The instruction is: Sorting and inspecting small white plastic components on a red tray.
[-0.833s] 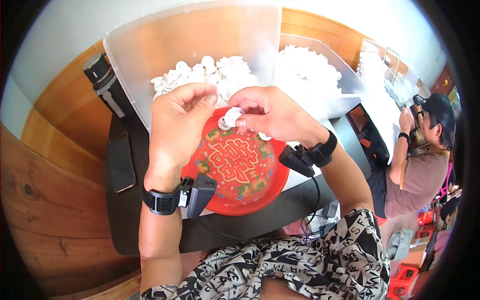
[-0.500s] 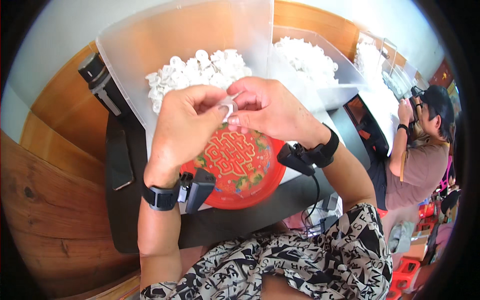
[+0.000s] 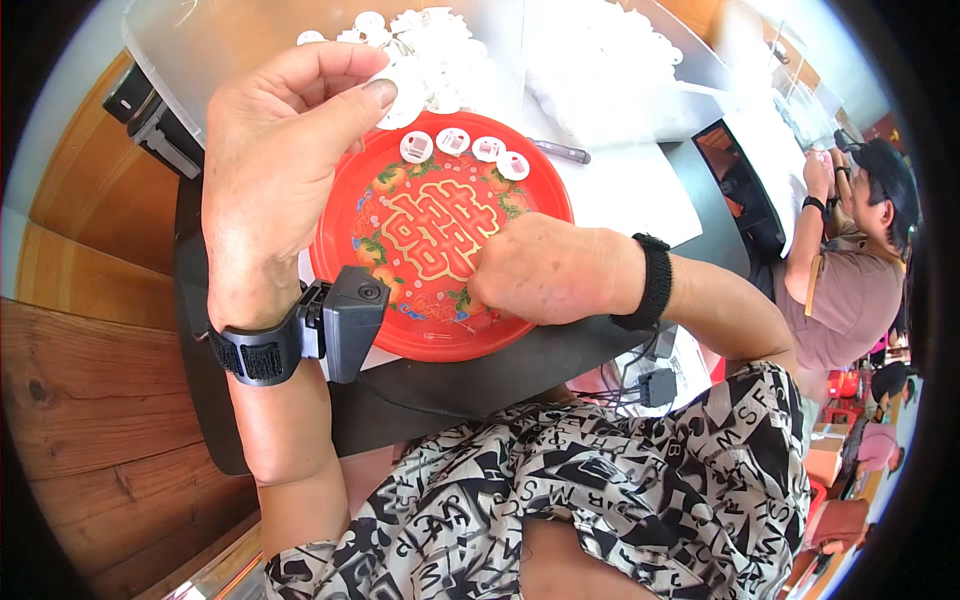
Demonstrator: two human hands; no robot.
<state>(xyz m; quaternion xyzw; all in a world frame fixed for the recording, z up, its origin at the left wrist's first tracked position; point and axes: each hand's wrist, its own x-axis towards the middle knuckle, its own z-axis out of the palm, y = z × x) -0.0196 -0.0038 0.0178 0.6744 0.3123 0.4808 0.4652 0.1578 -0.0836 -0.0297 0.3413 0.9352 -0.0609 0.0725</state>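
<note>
My left hand is raised at the tray's upper left, thumb and fingers pinching a white round plastic piece. Below it lies a round red tray with a gold pattern and painted fruit. Several white discs with small printed marks sit in a row along the tray's far side. My right hand is closed over the tray's right part, knuckles up; its fingertips, and whatever they may hold, are hidden. Some tiny pale bits show on the tray near its front edge.
Clear bins hold heaps of white plastic pieces behind the tray. A grey pen-like tool lies beyond the tray on white paper. A black flask stands at left. A co-worker sits at the right.
My hands, together around a small white piece before, have parted. The left moved left and up with a white piece; the right came down over the tray. The view shifted, uncovering the discs.
</note>
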